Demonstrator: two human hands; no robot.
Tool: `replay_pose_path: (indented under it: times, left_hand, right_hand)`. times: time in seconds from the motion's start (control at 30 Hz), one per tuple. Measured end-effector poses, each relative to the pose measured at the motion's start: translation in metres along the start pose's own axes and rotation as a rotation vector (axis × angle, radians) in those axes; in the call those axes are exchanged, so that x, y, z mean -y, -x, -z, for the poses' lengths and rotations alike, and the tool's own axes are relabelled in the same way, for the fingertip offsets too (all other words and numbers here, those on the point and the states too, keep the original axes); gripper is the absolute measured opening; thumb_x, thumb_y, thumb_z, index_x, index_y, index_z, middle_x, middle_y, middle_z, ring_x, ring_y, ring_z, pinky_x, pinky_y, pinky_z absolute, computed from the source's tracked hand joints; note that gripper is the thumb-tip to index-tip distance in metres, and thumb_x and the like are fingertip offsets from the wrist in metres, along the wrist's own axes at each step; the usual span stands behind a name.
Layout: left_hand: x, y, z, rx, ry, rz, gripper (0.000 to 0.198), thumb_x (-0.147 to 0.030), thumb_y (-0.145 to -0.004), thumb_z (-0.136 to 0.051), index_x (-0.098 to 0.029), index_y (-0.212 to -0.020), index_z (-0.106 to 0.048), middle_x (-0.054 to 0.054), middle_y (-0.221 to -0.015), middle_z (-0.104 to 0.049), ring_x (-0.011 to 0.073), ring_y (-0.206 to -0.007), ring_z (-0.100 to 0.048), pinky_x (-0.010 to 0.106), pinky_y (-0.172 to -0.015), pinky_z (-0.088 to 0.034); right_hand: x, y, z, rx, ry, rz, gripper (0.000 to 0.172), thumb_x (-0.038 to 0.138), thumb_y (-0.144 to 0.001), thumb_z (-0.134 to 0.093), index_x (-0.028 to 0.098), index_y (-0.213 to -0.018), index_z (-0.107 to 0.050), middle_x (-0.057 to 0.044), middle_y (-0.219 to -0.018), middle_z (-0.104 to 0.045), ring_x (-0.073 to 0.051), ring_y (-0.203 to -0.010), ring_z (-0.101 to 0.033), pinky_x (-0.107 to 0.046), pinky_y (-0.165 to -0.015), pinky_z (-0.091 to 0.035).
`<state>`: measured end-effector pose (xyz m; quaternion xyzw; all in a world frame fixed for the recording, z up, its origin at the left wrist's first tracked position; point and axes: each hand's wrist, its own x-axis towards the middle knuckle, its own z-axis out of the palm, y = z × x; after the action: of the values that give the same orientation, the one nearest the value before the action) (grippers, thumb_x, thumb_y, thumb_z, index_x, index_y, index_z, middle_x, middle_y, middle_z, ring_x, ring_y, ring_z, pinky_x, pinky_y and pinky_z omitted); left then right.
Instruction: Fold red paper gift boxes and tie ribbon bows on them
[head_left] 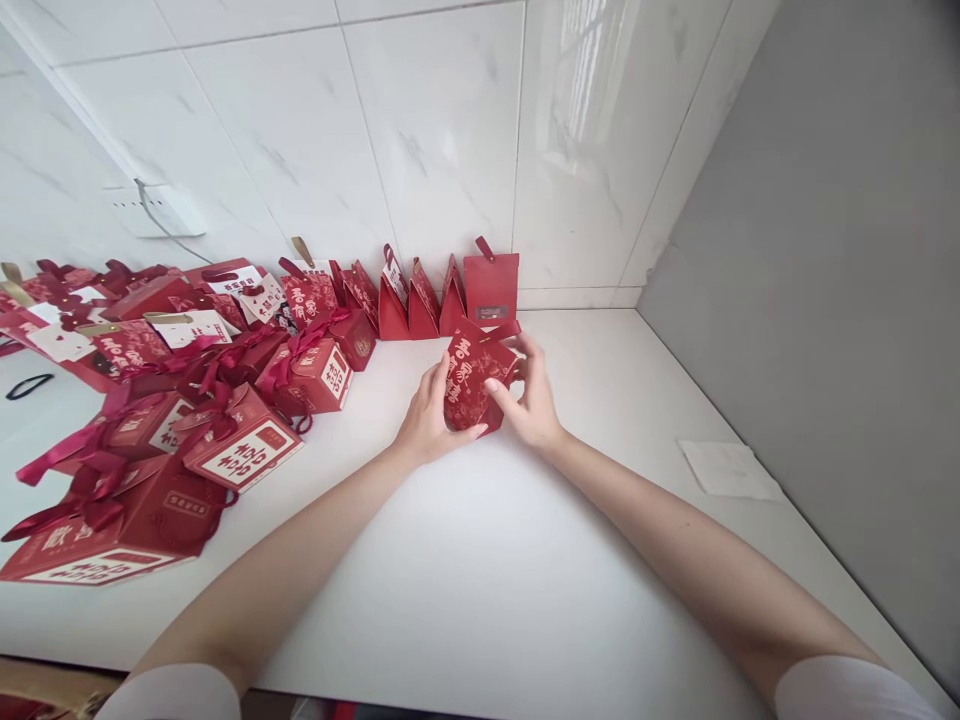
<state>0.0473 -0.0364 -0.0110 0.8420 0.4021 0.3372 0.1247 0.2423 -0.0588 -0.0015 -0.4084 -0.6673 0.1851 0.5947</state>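
Both my hands grip one small red gift box (472, 375) with gold characters, held just above the white counter (480, 560). My left hand (429, 415) wraps its left side, fingers curled round the lower edge. My right hand (529, 395) clasps its right side, with the thumb pressed on the front face. Behind the box, a row of finished red boxes (442, 295) with loop handles stands against the tiled wall.
A heap of red gift boxes with ribbons and white labels (187, 400) covers the counter's left part. A white paper sheet (727, 468) lies at the right near a grey wall. A socket with a cable (161, 212) is on the wall, and a black band (28, 385) lies far left.
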Motion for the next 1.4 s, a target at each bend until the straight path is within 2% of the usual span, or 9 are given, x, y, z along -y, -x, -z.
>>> replay_pose_path:
  times: [0.1,0.23,0.4,0.57,0.8,0.97,1.17,1.3,1.4]
  left_hand:
    - [-0.008,0.0,0.001,-0.099,-0.065,-0.035,0.114,-0.047,-0.063,-0.078,-0.024,-0.153,-0.011,0.016,-0.145,-0.034,0.0332,-0.136,-0.037,0.048,-0.111,-0.036]
    - [-0.015,0.0,0.002,-0.202,-0.124,0.02,0.108,-0.047,-0.062,-0.078,-0.025,-0.15,-0.019,0.015,-0.141,-0.037,0.0346,-0.132,-0.041,0.05,-0.108,-0.038]
    - [-0.016,0.0,0.002,-0.208,-0.154,0.036,0.106,-0.048,-0.063,-0.077,-0.026,-0.149,-0.021,0.015,-0.141,-0.038,0.0346,-0.132,-0.042,0.049,-0.107,-0.038]
    - [-0.019,0.001,0.002,-0.225,-0.186,0.008,0.106,-0.05,-0.061,-0.078,-0.024,-0.148,-0.024,0.015,-0.141,-0.038,0.0349,-0.131,-0.042,0.048,-0.107,-0.038]
    - [-0.019,0.001,0.001,-0.23,-0.196,-0.002,0.104,-0.049,-0.062,-0.078,-0.023,-0.148,-0.026,0.016,-0.139,-0.04,0.035,-0.127,-0.047,0.049,-0.103,-0.041]
    - [-0.013,0.001,-0.001,-0.223,-0.122,0.088,0.099,-0.047,-0.065,-0.077,-0.025,-0.148,-0.026,0.014,-0.138,-0.043,0.0323,-0.127,-0.048,0.047,-0.102,-0.044]
    - [-0.005,0.001,-0.002,-0.216,-0.073,0.129,0.098,-0.048,-0.068,-0.075,-0.024,-0.148,-0.024,0.014,-0.139,-0.042,0.0306,-0.128,-0.046,0.047,-0.103,-0.044]
    - [0.002,-0.001,0.0,-0.217,-0.051,0.105,0.098,-0.047,-0.071,-0.074,-0.022,-0.149,-0.021,0.015,-0.143,-0.039,0.0304,-0.134,-0.039,0.048,-0.109,-0.039]
    - [0.01,-0.003,0.001,-0.209,0.036,0.075,0.092,-0.046,-0.075,-0.07,-0.022,-0.149,-0.023,0.015,-0.146,-0.038,0.031,-0.137,-0.036,0.05,-0.112,-0.034]
  right_hand:
    - [0.005,-0.01,0.005,-0.114,0.033,0.086,0.074,0.044,-0.089,-0.057,0.032,-0.148,-0.015,-0.012,-0.149,-0.034,-0.024,-0.104,-0.059,-0.041,-0.083,-0.055]
    - [0.003,-0.015,0.009,-0.144,0.129,0.138,0.055,0.041,-0.088,-0.059,0.031,-0.136,-0.035,-0.011,-0.13,-0.048,-0.023,-0.097,-0.059,-0.039,-0.076,-0.056]
    - [-0.002,-0.011,0.006,-0.171,0.132,0.09,0.05,0.04,-0.088,-0.061,0.029,-0.131,-0.039,-0.01,-0.124,-0.046,-0.019,-0.082,-0.058,-0.038,-0.071,-0.057]
    - [0.001,-0.012,0.004,-0.197,0.15,0.161,0.046,0.037,-0.088,-0.061,0.028,-0.128,-0.042,-0.01,-0.118,-0.046,-0.023,-0.096,-0.055,-0.037,-0.068,-0.056]
    - [-0.002,-0.014,0.003,-0.257,0.104,0.168,0.045,0.032,-0.085,-0.065,0.026,-0.124,-0.043,-0.007,-0.109,-0.047,-0.02,-0.091,-0.055,-0.034,-0.066,-0.056]
    - [-0.002,-0.006,-0.002,-0.147,0.119,0.142,0.044,0.034,-0.087,-0.062,0.026,-0.125,-0.042,-0.012,-0.128,-0.047,-0.017,-0.08,-0.059,-0.033,-0.062,-0.056]
    - [-0.007,-0.002,0.001,0.01,0.17,0.165,0.044,0.031,-0.093,-0.05,0.027,-0.134,-0.038,-0.015,-0.15,-0.037,-0.019,-0.088,-0.064,-0.037,-0.072,-0.057]
    - [-0.012,-0.003,0.004,0.198,0.282,0.18,0.056,0.03,-0.094,-0.043,0.029,-0.148,-0.026,-0.011,-0.161,-0.017,-0.024,-0.105,-0.064,-0.04,-0.077,-0.058]
    - [-0.012,-0.002,0.001,0.218,0.189,0.146,0.072,0.036,-0.093,-0.047,0.03,-0.153,-0.008,-0.009,-0.162,-0.008,-0.025,-0.111,-0.062,-0.041,-0.081,-0.058]
